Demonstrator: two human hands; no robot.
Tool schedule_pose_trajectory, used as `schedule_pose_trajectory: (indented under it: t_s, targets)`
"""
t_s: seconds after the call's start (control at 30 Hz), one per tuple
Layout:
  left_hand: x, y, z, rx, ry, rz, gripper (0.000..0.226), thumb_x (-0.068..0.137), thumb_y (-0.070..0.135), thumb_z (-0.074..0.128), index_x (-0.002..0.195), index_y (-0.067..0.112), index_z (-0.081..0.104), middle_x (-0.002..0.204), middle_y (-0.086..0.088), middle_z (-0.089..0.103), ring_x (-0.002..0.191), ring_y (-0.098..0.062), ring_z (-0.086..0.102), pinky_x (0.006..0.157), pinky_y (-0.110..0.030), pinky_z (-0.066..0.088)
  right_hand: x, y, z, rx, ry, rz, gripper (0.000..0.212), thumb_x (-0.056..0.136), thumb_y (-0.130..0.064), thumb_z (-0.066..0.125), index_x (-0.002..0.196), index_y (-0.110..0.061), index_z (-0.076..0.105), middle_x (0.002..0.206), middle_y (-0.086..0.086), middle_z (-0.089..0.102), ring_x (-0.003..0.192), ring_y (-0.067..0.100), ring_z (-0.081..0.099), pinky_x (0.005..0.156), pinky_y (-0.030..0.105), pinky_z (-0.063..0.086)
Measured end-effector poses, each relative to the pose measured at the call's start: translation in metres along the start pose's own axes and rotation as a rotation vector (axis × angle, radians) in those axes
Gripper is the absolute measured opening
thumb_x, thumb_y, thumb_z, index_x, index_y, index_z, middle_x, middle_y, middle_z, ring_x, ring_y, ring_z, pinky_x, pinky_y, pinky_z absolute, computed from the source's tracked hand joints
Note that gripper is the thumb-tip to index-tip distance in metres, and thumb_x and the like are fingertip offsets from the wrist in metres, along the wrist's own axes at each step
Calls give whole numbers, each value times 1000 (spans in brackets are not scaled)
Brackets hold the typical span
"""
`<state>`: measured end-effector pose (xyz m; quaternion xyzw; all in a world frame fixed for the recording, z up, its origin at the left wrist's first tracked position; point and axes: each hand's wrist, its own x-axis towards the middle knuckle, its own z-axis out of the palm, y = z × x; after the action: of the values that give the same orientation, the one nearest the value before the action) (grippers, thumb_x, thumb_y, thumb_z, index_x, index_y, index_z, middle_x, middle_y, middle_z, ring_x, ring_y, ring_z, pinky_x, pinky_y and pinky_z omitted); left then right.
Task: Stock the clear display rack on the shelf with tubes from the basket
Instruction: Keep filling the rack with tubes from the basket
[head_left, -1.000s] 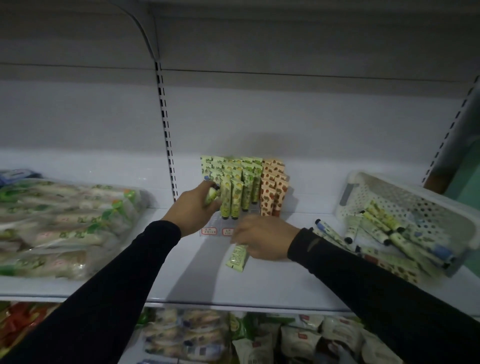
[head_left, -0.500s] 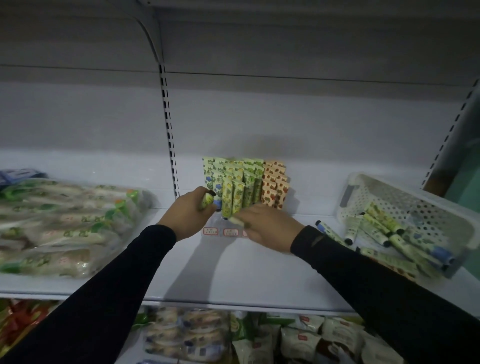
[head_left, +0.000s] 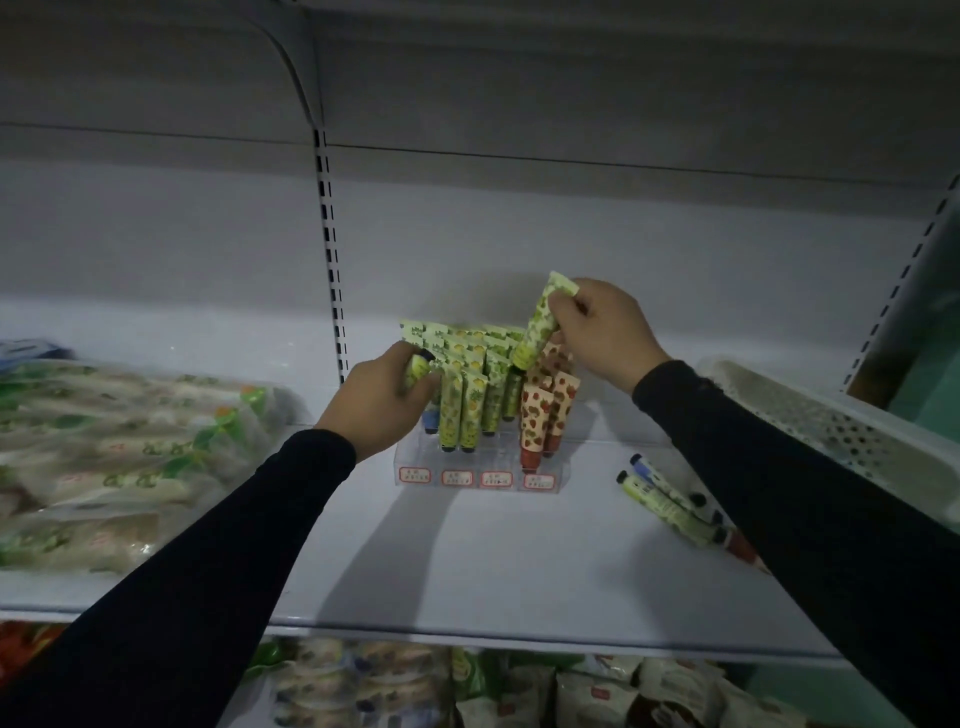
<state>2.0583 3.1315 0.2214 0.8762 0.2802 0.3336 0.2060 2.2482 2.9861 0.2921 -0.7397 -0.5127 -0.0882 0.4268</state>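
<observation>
— Head view: where are the tubes?

— The right hand (head_left: 605, 335) pinches a green tube (head_left: 540, 327), tilted, cap down, over the clear rack (head_left: 478, 467) on the shelf (head_left: 467, 561). The left hand (head_left: 376, 397) has its fingers curled round another tube (head_left: 417, 368) at the rack's left side.

— And the basket?

— The white basket (head_left: 831, 415) sits at the right, with loose tubes (head_left: 670, 504) lying beside it.
</observation>
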Motion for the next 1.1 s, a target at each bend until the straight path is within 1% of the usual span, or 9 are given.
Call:
schedule_pose_trajectory:
  t_s: [0.07,0.13,0.27,0.4,0.67,0.8,0.9,1.03,1.1]
  targets:
    - [9,4,-2,33,-8,55,28,99,35,51,122,21,53,77,-4,65,65,-17,57,55,-26,40,11,3,1,-14,50,-6,34,97,-25,45,80,2,57,78,22,63,75,32,65,66,37,48]
    - [20,8,-5,91,-37,137,27,99,30,53,123,18,54,84,-3,65,70,-19,57,55,-21,35,19,5,2,-54,95,-25,29,95,-25,49,76,-5,58,68,10,60,65,20,57,60,22,42]
    - [46,18,-3,198,-131,325,32,98,27,55,127,15,57,122,-6,63,110,-26,55,86,-30,42,28,9,12,-81,96,-45,30,94,-23,51,67,-11,54,59,0,49,55,12,45,51,9,32]
    - [63,27,11,289,-278,381,41,98,31,53,136,19,50,134,-4,57,123,-22,49,102,-38,42,32,16,23,-123,44,-62,36,95,-22,49,66,0,50,57,8,43,50,15,38,49,14,31]
    - [67,29,17,336,-416,299,46,97,43,51,140,28,48,137,-3,52,125,-22,46,106,-37,39,32,18,33,-254,-73,-140,43,96,-20,47,56,-13,32,51,-1,30,46,12,29,47,14,28]
    - [69,30,15,329,-457,275,40,95,45,53,132,29,54,128,-3,55,115,-24,52,97,-44,47,30,20,41,-314,-158,-155,38,97,-23,51,63,-7,48,55,-2,36,51,10,34,53,27,26]
    - [71,30,13,316,-484,264,40,94,44,54,132,32,54,126,-1,55,112,-22,53,98,-43,46,25,27,48,-314,-176,-139,28,96,-25,55,79,-5,66,60,-9,41,64,14,42,55,22,28]
    - [72,30,12,304,-499,283,42,94,41,57,135,32,53,134,1,54,122,-19,48,104,-38,40,21,36,57,-378,-137,-95,32,90,-28,61,90,4,70,79,15,66,77,27,60,71,37,50]
    - [71,31,11,314,-488,313,43,95,38,58,136,26,54,141,2,51,129,-18,43,108,-34,35,20,34,58,-409,-112,-102,29,88,-27,63,92,-1,73,84,14,69,78,24,61,74,35,51]
